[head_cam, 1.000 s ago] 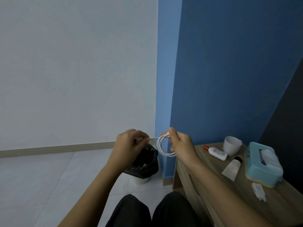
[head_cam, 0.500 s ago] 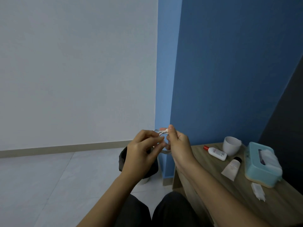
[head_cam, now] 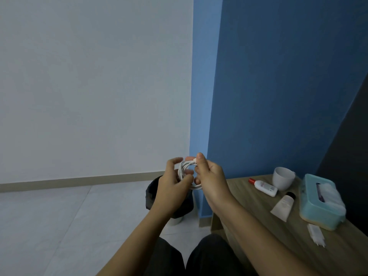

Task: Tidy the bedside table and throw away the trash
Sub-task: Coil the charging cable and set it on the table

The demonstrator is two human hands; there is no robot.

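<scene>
A white cable (head_cam: 186, 169) is wound into a small coil in the air, left of the wooden bedside table (head_cam: 249, 198). My right hand (head_cam: 211, 180) pinches the coil's top, where the plug end sits. My left hand (head_cam: 172, 190) grips the coil from the left, fingers curled around its loops. Below my hands a bin with a black bag (head_cam: 151, 194) stands on the floor, partly hidden by my left hand.
On the table lie a white bottle with a red cap (head_cam: 263, 187), a white cup (head_cam: 282, 178), a white tube (head_cam: 282, 206), a teal tissue box (head_cam: 320, 202) and a white charger plug (head_cam: 316, 235). A blue wall stands behind the table. My knees are at the bottom.
My left hand moved right from pulling the cable's end taut to join my right hand. The single loop has become a tighter coil held by both hands.
</scene>
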